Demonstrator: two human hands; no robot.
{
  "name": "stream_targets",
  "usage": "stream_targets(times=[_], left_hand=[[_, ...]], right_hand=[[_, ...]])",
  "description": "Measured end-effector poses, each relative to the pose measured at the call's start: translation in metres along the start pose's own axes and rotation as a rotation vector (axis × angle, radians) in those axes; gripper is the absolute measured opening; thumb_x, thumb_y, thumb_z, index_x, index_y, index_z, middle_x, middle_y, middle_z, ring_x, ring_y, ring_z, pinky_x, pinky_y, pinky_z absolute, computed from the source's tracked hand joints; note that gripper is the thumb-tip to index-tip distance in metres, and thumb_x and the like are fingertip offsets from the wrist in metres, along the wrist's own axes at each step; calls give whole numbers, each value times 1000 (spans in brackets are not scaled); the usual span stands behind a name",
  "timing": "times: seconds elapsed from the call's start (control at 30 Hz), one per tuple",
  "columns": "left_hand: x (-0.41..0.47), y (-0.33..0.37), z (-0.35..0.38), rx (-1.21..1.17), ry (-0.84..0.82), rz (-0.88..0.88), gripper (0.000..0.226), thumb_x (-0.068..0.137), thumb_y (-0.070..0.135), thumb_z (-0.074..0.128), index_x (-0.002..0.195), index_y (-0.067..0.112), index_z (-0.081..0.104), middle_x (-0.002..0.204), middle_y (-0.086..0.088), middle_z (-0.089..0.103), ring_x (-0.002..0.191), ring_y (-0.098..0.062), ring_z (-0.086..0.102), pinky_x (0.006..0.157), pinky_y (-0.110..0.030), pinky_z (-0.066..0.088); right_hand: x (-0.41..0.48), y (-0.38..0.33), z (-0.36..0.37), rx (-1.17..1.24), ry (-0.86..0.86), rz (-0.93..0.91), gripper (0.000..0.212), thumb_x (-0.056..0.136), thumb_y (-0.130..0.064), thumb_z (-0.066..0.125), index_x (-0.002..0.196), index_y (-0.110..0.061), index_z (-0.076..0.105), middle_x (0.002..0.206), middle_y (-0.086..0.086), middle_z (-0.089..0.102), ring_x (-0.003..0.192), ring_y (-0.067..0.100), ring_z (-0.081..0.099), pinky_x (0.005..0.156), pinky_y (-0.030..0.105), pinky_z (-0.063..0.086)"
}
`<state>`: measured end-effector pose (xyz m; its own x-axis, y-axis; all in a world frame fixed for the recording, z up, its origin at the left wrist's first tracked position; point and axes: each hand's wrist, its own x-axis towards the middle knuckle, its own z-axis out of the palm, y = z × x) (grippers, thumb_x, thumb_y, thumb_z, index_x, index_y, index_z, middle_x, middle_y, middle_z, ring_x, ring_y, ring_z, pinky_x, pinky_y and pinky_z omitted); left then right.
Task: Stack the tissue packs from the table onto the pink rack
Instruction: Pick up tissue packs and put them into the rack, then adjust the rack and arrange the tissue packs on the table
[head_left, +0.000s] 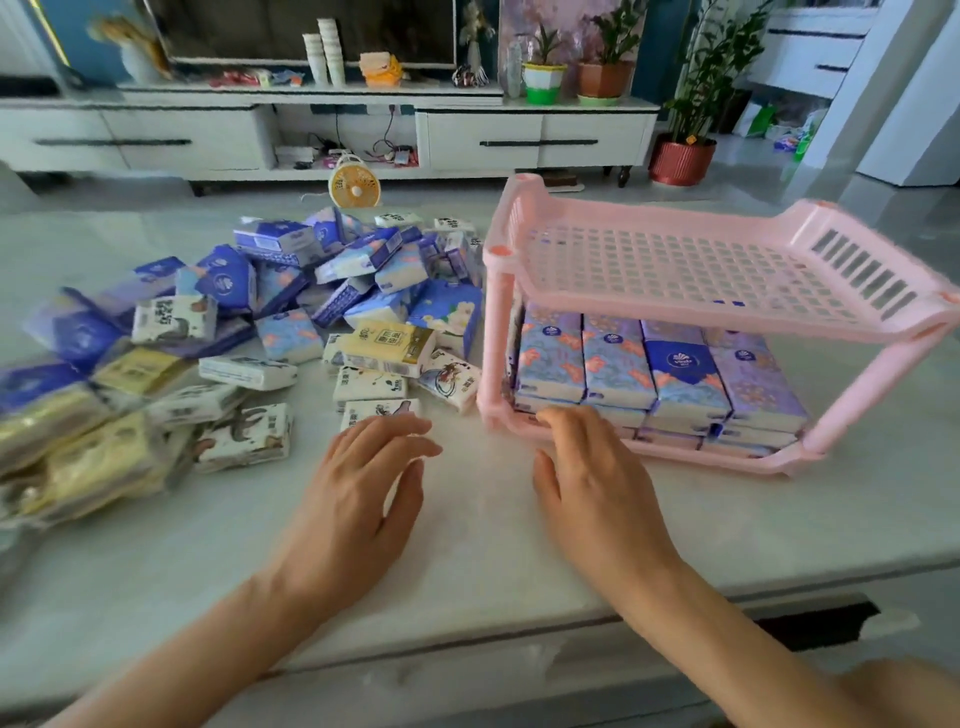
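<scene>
A two-tier pink rack (727, 312) stands on the right of the table. Its lower tier holds several blue and purple tissue packs (660, 374) stacked in rows; its top tier is bare. A loose pile of tissue packs (291, 291), blue, white and yellow, spreads over the left half of the table. My left hand (358, 499) hovers open just in front of a white pack (374, 410) at the pile's near edge, holding nothing. My right hand (597, 483) is open, fingertips at the front left corner of the rack's lower tier.
The pale marble table (467, 545) has its front edge near me. A small yellow fan (355, 186) sits behind the pile. Beyond are a white TV cabinet (322, 130) and potted plants (680, 150) on the floor.
</scene>
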<state>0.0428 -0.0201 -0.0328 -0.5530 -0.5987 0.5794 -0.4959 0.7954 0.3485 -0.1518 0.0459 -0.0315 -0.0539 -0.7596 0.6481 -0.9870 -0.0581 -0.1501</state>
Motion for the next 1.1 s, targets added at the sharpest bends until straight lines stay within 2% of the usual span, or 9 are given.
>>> stream_targets(times=[0.1,0.23,0.33,0.47,0.6,0.73,0.87,1.0,1.1], left_hand=[[-2,-1,-6,6,-3,-16,25,87,15,42,96,9,64,110,-5,61,102,-20,55,89,-27,40],[-3,-6,-15,38,-10,-31,26,87,15,41,98,9,64,111,-5,60,103,-22,54,88,-28,39],[-2,-12,-20,86,-19,-105,29,84,20,41,101,11,63,113,-6,59,105,-21,51,87,-30,39],[2,-25,-24,155,-140,-232,44,80,33,39,113,12,58,124,-10,57,112,-30,54,87,-41,45],[6,-33,-25,189,-309,-289,66,78,52,29,127,14,51,136,-10,49,125,-30,46,99,-43,38],[4,-34,-26,268,-330,-250,54,77,47,39,110,10,60,109,-11,62,94,-33,63,75,-42,53],[6,-36,-31,282,-337,-298,53,82,43,61,121,9,54,108,-10,51,99,-31,51,81,-39,46],[2,-35,-33,318,-309,-333,52,80,48,60,111,6,57,104,-9,51,100,-30,49,83,-38,42],[0,-32,-39,290,-326,-416,69,66,60,35,107,8,55,102,-6,51,99,-27,49,83,-33,40]], right_hand=[[2,1,11,-81,-113,70,35,55,0,82,81,-7,59,80,9,56,60,27,60,42,26,41],[6,6,25,-199,-271,24,28,71,5,68,95,-11,64,86,5,54,75,24,59,58,32,50],[9,-6,22,-80,-125,38,22,74,3,71,93,-7,67,80,8,57,68,27,59,57,34,49],[12,-50,28,184,-64,-96,24,76,4,63,100,-2,63,91,11,61,91,26,56,85,26,39],[36,-65,47,207,-219,-78,57,69,8,46,126,4,42,120,22,53,116,29,44,103,25,32],[60,-77,63,-133,-395,-3,77,51,12,67,126,10,47,120,37,51,111,48,53,86,44,50],[75,-85,69,-377,-359,42,55,59,-3,58,113,7,61,92,30,65,78,35,63,66,32,51],[78,-86,66,-417,-458,39,33,79,-12,56,109,-1,61,96,14,64,89,26,55,74,30,44],[75,-86,60,-355,-449,37,35,81,-20,58,111,-2,57,104,16,58,95,29,53,79,33,42]])
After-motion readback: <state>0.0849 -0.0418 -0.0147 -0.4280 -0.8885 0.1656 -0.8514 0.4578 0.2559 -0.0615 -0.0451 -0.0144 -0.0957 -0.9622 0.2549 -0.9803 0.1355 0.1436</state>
